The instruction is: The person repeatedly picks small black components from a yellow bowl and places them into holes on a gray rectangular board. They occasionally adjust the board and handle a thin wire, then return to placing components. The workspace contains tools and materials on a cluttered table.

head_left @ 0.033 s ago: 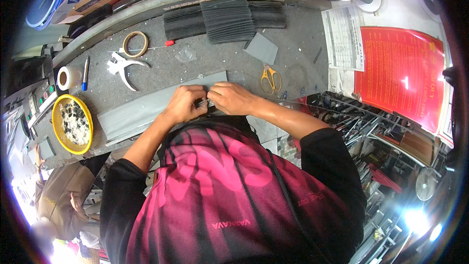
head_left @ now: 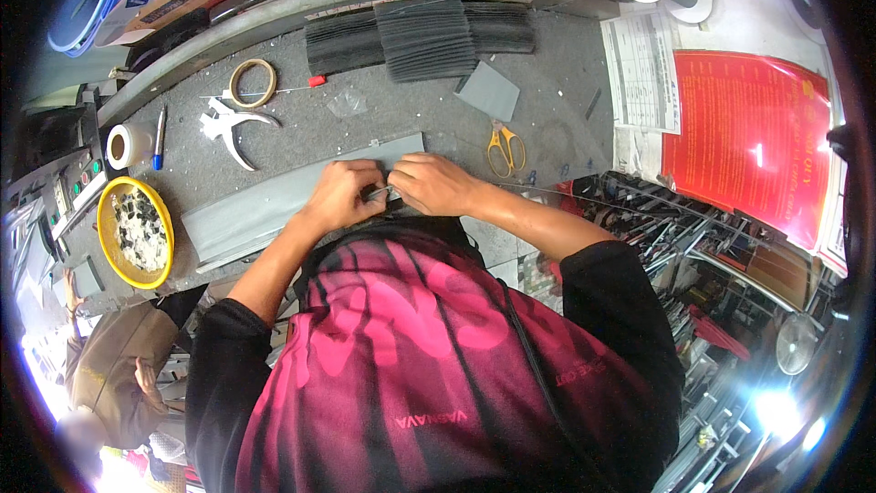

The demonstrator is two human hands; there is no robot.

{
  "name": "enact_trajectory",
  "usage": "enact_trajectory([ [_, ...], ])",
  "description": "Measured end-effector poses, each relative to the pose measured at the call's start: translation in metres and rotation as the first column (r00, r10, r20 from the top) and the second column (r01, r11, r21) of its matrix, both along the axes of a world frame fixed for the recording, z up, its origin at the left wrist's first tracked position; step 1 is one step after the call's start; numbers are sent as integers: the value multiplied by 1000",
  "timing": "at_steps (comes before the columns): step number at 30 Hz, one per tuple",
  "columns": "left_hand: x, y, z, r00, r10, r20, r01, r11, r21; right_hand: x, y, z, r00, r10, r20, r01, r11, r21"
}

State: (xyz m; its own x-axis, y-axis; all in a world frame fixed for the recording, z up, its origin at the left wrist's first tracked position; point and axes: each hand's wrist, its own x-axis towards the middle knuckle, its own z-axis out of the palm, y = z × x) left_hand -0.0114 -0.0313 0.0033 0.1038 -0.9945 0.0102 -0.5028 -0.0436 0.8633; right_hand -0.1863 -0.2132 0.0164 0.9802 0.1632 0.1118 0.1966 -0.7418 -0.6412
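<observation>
A long grey plastic strip (head_left: 265, 210) lies slantwise across the dark workbench (head_left: 547, 128). Both my hands meet at its near edge, close to my chest. My left hand (head_left: 339, 196) pinches the strip's edge with curled fingers. My right hand (head_left: 436, 184) presses against the same spot from the right, fingertips touching those of the left. A small pale piece (head_left: 385, 192) shows between the fingertips; what it is I cannot tell. My hands and my head hide the strip's near right part.
Yellow-handled scissors (head_left: 500, 148), a grey square sheet (head_left: 488, 91) and dark pleated sheets (head_left: 429, 36) lie beyond my hands. White pliers (head_left: 228, 123), a tape ring (head_left: 253, 82), a blue pen (head_left: 160, 135) and a yellow bowl (head_left: 135, 230) are left. Another person (head_left: 119, 365) is at lower left.
</observation>
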Motion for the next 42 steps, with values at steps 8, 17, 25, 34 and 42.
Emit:
enact_trajectory([
  [8, -6, 6, 5, 976, -91, 196, 95, 995, -9, -8, 13, -3, 998, -56, 37, 54, 998, 37],
  [17, -31, 25, -13, 931, 24, 364, 29, 990, -139, -24, 32, 9, 984, -173, 53, 178, 974, -137],
  [25, -57, 47, -22, 890, 259, 376, -182, 957, -228, -89, 73, 12, 751, -421, -508, 507, 861, 36],
  [34, -62, 35, -21, 871, 287, 399, -253, 958, -136, -166, 86, -109, 592, -393, -703, 747, 595, 297],
  [42, -62, 31, -16, 880, 263, 394, -273, 961, -32, -198, 29, -137, 411, -105, -906, 859, 377, 346],
])
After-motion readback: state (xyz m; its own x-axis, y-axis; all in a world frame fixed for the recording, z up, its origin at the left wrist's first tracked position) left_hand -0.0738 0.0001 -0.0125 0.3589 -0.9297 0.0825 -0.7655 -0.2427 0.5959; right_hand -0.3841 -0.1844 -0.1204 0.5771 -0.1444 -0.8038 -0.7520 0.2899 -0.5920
